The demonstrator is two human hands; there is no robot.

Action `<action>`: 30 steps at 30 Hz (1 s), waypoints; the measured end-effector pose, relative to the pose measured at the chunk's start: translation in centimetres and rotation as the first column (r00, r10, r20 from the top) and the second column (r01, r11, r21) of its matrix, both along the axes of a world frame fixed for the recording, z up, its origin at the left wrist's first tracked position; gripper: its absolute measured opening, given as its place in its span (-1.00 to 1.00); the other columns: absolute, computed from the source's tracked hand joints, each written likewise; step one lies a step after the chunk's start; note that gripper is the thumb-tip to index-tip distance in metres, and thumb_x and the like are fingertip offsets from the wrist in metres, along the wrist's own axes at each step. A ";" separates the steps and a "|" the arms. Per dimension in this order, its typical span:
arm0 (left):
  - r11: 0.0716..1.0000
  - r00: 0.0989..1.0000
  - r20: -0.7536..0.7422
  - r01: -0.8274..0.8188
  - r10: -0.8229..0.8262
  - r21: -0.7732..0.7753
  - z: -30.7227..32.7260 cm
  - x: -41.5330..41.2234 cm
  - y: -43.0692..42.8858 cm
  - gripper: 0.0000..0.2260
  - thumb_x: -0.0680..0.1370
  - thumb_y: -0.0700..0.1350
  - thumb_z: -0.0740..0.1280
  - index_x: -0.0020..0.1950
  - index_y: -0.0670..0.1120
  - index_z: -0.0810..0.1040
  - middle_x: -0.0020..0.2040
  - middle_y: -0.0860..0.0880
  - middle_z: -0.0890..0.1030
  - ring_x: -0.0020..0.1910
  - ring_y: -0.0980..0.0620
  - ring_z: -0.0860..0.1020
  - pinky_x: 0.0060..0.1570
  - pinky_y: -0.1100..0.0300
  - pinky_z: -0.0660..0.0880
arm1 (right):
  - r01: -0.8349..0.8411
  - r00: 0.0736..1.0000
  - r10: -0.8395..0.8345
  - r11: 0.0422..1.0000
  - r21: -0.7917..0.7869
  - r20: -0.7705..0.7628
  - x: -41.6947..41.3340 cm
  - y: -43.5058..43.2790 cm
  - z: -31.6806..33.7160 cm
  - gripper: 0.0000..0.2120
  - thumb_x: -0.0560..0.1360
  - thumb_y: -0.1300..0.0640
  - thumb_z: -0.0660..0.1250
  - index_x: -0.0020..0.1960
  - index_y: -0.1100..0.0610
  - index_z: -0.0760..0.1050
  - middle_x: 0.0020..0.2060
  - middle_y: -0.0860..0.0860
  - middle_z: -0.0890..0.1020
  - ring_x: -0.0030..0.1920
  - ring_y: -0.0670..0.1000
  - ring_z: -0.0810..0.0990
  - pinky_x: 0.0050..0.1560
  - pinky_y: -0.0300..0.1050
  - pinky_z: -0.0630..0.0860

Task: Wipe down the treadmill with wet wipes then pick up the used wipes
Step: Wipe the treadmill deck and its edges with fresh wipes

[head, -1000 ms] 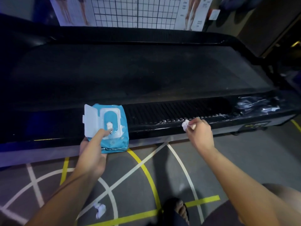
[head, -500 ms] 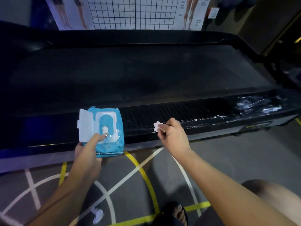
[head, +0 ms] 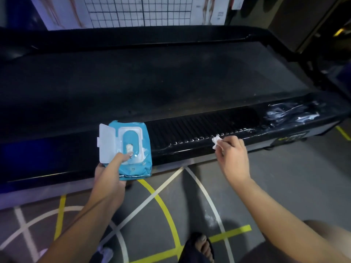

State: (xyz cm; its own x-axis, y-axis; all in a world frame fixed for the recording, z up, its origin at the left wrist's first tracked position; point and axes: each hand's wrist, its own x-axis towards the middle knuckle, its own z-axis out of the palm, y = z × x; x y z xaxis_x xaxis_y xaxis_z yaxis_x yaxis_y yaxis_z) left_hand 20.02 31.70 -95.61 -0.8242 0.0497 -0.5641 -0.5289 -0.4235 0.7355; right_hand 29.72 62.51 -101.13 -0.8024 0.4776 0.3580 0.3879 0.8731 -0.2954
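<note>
A black treadmill (head: 171, 82) lies across the view, its ribbed near side rail (head: 199, 128) shining wet. My right hand (head: 232, 158) pinches a small crumpled white wipe (head: 216, 141) against the rail's front edge. My left hand (head: 112, 173) grips a blue wet-wipe pack (head: 140, 158) from below, thumb on top by the opening. The pack's white flip lid (head: 106, 143) stands open and a wipe tip pokes out. A used white wipe (head: 105, 253) lies on the floor under my left forearm.
The grey gym floor (head: 284, 177) carries white and yellow painted lines. My sandalled foot (head: 201, 245) stands at the bottom centre. A grid poster (head: 142, 10) hangs on the wall behind the treadmill. A dark frame rises at the far right.
My right hand slid left along the rail with the wipe, then back to the right. The left hand kept hold of the pack.
</note>
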 end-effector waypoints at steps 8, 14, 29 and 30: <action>0.995 0.996 -0.013 0.089 -0.090 -0.035 1.2 0.2 4.1 -0.62 0.54 -0.36 0.43 0.30 -0.05 0.59 0.12 -0.06 0.76 0.04 -0.12 0.75 0.22 -0.27 0.60 | 0.283 0.957 -0.290 0.934 -0.220 -0.001 0.7 4.8 1.3 -0.86 0.50 0.30 0.37 0.02 0.29 0.66 -0.07 0.21 0.58 0.01 0.30 0.54 0.00 0.03 0.50; 0.990 0.989 -0.045 0.138 -0.139 -0.037 1.9 0.3 5.6 -0.66 0.56 -0.33 0.41 0.25 0.00 0.62 0.13 -0.05 0.76 0.09 -0.13 0.74 0.27 -0.33 0.55 | -0.122 0.988 0.099 0.972 -0.200 -0.119 -1.8 -1.1 2.2 -0.85 0.47 0.30 0.43 0.03 0.20 0.67 -0.06 0.05 0.58 -0.04 0.01 0.49 0.01 -0.30 0.36; 0.987 0.986 -0.047 0.162 -0.160 0.019 3.6 0.0 12.1 -0.62 0.54 -0.35 0.42 0.32 -0.05 0.59 0.10 -0.03 0.76 0.05 -0.05 0.75 0.08 -0.03 0.67 | 0.393 0.912 -0.410 0.880 -0.267 -0.010 -0.5 11.2 1.4 -0.80 0.54 0.31 0.29 0.04 0.23 0.68 0.03 0.22 0.61 0.03 0.33 0.51 -0.01 0.11 0.53; 0.984 0.983 -0.054 0.177 -0.176 0.022 3.7 0.0 12.5 -0.60 0.54 -0.35 0.44 0.34 -0.05 0.59 0.13 -0.04 0.76 0.07 -0.07 0.74 0.16 -0.08 0.64 | 0.407 0.905 -0.426 0.872 -0.274 -0.012 -0.6 11.6 1.6 -0.79 0.54 0.32 0.28 0.04 0.25 0.68 0.02 0.24 0.61 0.02 0.34 0.52 -0.01 0.11 0.53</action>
State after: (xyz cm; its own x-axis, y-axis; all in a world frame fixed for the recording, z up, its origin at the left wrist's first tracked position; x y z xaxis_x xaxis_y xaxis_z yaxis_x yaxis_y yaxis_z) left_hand 20.05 44.22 -91.90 -0.8293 0.2116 -0.5172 -0.5585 -0.3470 0.7535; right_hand 29.15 74.10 -99.53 -0.4863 0.8448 0.2232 0.6685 0.5242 -0.5276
